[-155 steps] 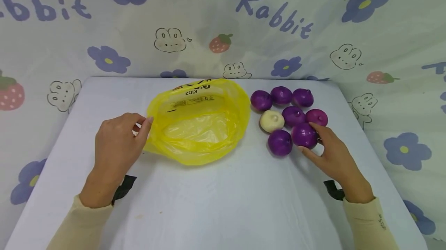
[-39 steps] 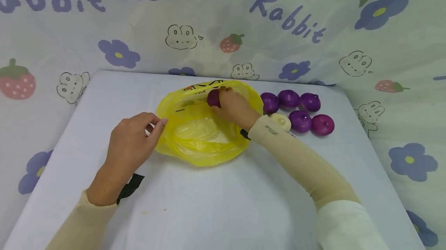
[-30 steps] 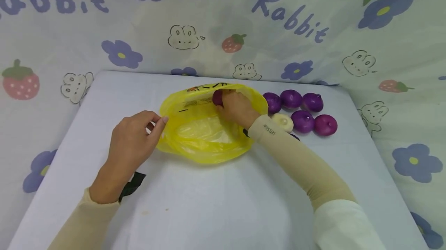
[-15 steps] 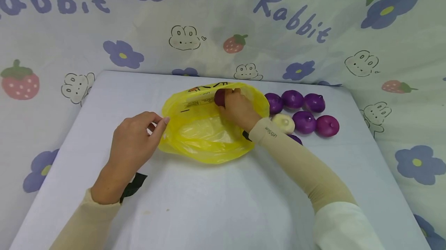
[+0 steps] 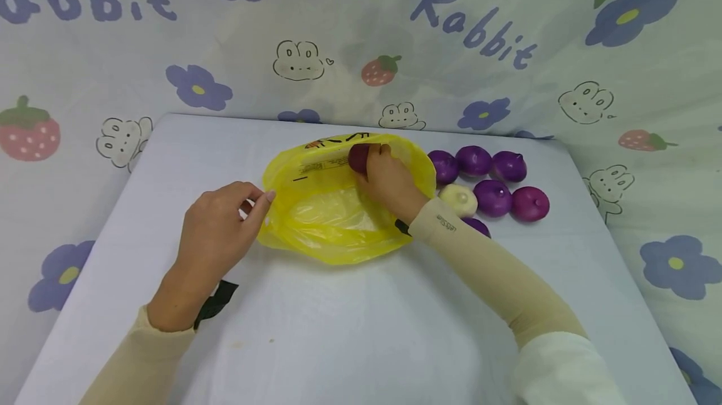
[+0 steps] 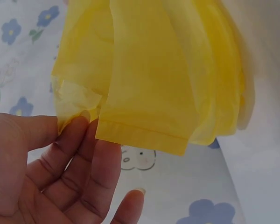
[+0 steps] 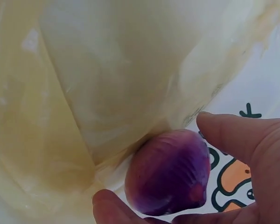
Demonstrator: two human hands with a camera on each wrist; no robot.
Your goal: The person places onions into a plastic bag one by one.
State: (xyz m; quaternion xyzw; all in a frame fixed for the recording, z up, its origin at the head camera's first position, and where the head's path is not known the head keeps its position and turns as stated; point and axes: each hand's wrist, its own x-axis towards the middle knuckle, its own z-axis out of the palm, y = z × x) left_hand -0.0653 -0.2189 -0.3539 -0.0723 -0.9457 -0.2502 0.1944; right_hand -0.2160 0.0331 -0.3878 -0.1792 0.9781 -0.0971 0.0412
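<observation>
On the white bench (image 5: pixel 350 330), yellow bag (image 5: pixel 333 249) sits mouth open. Left hand (image 5: pixel 217 226) grip: thumb and finger pinch its left edge. Right hand (image 5: pixel 392 180) grip: thumb and fingers curled round one purple onion (image 5: pixel 358 158), inside the bag mouth. Right of bag: pale onion (image 5: pixel 458 200), six more purple ones (image 5: pixel 492 199), nearest partly behind right sleeve (image 5: pixel 496 276).

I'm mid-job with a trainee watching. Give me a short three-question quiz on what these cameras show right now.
1. In the head view, how many pale onions show on the tabletop?
2. True or false: the left hand holds a pale onion.
3. What does the right hand hold?

Key:
1. One.
2. False; it pinches the yellow bag.
3. A purple onion.
</observation>
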